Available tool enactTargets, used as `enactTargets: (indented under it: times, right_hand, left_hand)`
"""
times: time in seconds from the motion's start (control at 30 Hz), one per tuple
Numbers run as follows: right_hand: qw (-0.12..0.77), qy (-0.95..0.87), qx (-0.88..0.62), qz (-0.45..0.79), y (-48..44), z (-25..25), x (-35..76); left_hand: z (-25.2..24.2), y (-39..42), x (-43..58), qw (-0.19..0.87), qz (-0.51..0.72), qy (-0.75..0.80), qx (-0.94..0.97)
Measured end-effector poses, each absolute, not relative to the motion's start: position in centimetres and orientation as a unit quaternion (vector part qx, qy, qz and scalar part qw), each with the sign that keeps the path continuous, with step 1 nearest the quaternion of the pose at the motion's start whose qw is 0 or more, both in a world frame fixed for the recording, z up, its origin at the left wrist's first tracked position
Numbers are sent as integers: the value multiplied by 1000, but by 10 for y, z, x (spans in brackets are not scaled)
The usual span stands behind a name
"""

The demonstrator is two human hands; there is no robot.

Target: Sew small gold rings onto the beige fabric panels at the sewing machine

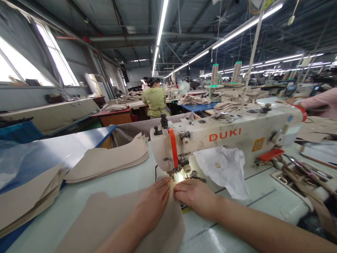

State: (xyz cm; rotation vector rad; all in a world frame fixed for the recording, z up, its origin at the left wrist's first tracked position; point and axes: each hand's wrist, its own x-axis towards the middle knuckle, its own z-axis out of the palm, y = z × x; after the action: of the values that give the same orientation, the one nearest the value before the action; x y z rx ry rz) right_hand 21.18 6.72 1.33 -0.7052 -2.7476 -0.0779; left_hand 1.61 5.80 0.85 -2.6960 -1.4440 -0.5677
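A beige fabric panel (168, 225) lies on the pale green table of a sewing machine (195, 137), its far edge running up to the lit needle area (175, 175). My left hand (154, 198) rests flat on the panel just left of the presser foot, fingers stretched forward. Close by on the right, my right hand (196, 196) has its fingers bent and closed at the panel's right edge; the fingertips are partly hidden. The panel's near end is covered by my left forearm.
Stacked beige panels (110, 160) lie left of the machine, with another stack (28, 196) nearer. A white cloth (223, 168) hangs under the machine arm. A tray (292, 186) with scissors and straps stands right. Someone in green (155, 98) sits ahead; a pink sleeve (319, 100) shows right.
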Motion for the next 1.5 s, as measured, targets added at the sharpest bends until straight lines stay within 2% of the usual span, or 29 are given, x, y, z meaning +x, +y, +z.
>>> enactTargets:
  times: [1.5]
  right_hand:
    - [174, -955, -241, 16, 74, 12, 210]
  left_hand:
    - [11, 67, 19, -14, -167, -486, -858]
